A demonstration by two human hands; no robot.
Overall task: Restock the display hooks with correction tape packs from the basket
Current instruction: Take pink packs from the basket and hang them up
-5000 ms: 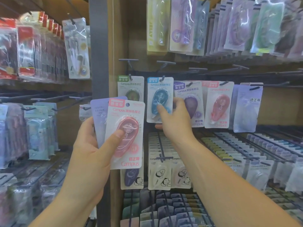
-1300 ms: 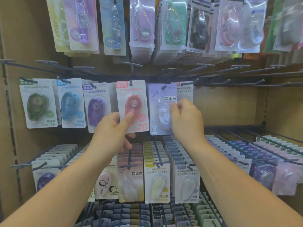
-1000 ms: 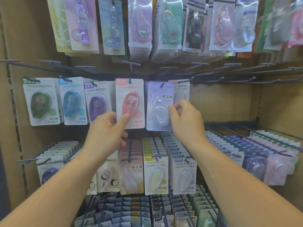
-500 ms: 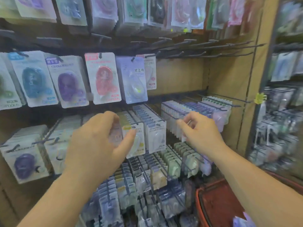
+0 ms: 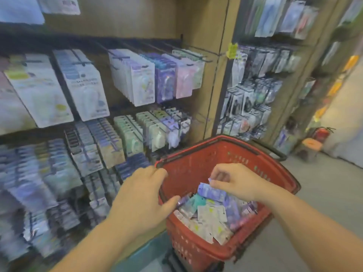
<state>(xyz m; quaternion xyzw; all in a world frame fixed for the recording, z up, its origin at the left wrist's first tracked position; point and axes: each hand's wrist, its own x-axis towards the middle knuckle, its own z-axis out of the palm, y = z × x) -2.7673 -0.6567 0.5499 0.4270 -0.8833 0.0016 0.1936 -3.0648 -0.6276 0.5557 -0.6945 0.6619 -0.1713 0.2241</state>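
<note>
Red plastic basket (image 5: 196, 163), perforated walls, dark handle folded against the far rim, stands on the floor (image 5: 314, 183) just beside the display shelving.

Contents: loose heap of correction tape packs (image 5: 208, 216), white, teal and purple cards lying flat or overlapping at mixed angles, piled toward the near right of the basket.

Right hand (image 5: 237, 183): inside the basket, above the heap. Grip is thumb and fingertips pressed together on the upper edge of one purple pack (image 5: 213, 193). That pack is tilted, pinched end raised and pointing up and away toward the far wall of the basket, lower end down among the heap. Long axis appears to run from the pinch down and toward the near right; blur prevents a finer reading. Printed face not legible.

Left hand (image 5: 141, 201): palm down over the basket's left rim. Grip spread and relaxed, holding nothing, thumb stretched toward the heap. Contact of the thumb tip with a pack: cannot tell.

Display hooks (image 5: 196, 55), dark wire, project from the wooden back panel at left; hung packs (image 5: 143, 85) fill them in dense rows.
</note>
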